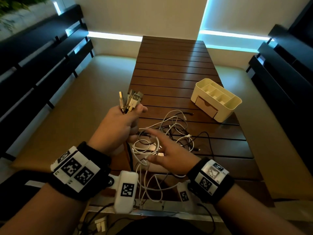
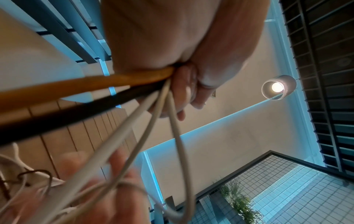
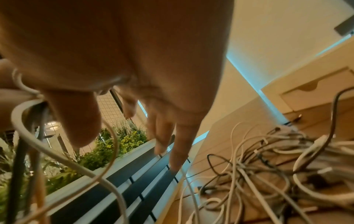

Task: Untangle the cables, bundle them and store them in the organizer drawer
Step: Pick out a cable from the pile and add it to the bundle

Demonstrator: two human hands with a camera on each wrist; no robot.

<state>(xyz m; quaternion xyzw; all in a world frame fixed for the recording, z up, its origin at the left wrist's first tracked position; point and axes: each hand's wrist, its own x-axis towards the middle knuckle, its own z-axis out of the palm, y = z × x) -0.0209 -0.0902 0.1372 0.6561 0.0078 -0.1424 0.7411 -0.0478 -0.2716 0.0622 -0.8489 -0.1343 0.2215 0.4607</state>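
My left hand (image 1: 118, 122) is raised above the table's near left and grips a bunch of cables, their USB plugs (image 1: 131, 100) sticking up past my thumb. In the left wrist view an orange, a black and several white cords (image 2: 145, 109) run out of that fist. The rest lies as a tangle of white and black cables (image 1: 171, 133) on the wooden table (image 1: 174, 68). My right hand (image 1: 162, 153) hovers over the tangle with straight, spread fingers (image 3: 178, 144), white strands lying across them. The cream organizer (image 1: 216, 97) stands at the right, its drawer (image 1: 205, 106) closed.
Dark slatted bench backs (image 1: 42, 65) flank the table on both sides, with tan seat cushions (image 1: 81, 99) below. Cords hang over the table's near metal edge (image 1: 152, 209). A planter with greenery (image 3: 114, 144) sits behind the left bench.
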